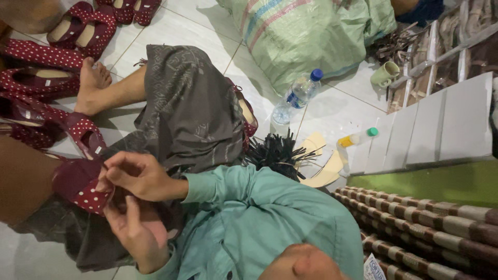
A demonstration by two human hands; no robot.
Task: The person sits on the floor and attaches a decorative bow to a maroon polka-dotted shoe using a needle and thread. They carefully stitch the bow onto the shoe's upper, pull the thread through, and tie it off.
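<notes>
A dark red shoe with white polka dots (78,187) lies across my lap, over a grey patterned cloth (187,114). My right hand (139,176), coming out of a teal sleeve, pinches the shoe's upper edge with its fingertips. Just below it, my left hand (136,234) is turned palm up, its fingers raised against the shoe's near side and underside. The two hands almost touch. Part of the shoe is hidden behind my fingers.
Several matching polka-dot shoes (78,28) lie on the tiled floor at left, by a bare foot (94,83). Further right are a woven sack (311,36), water bottle (298,96), green mug (385,74), small yellow bottle (357,138), black strips (275,153), cream insoles (326,168), grey boxes (436,127) and a striped mat (430,223).
</notes>
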